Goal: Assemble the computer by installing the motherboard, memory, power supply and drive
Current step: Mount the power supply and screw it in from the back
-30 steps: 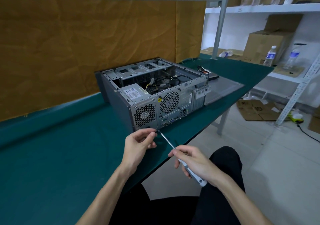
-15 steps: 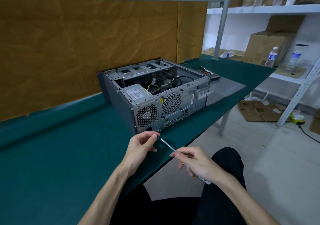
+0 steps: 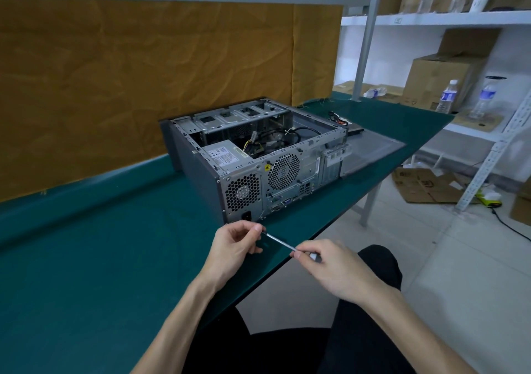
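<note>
An open grey computer case (image 3: 201, 172) lies on its side on the green table (image 3: 86, 258), rear panel facing me. Inside it I see the power supply (image 3: 222, 155) at the near left corner and a bundle of cables (image 3: 275, 140). My right hand (image 3: 336, 270) grips a screwdriver (image 3: 280, 241) by its handle, shaft pointing up-left. My left hand (image 3: 235, 247) pinches at the screwdriver's tip, just below the case's rear corner; whether a screw sits between the fingers is hidden.
The case's side panel (image 3: 373, 152) lies flat to the right of the case, with a drive and cables (image 3: 342, 122) behind it. Shelves with cardboard boxes (image 3: 439, 77) and water bottles (image 3: 446, 96) stand at the right. The table edge runs diagonally past my knees.
Both hands have drawn back slightly from the case's rear panel, and the screwdriver tip has come away from the panel's lower corner. My right hand has slid forward over the handle.
</note>
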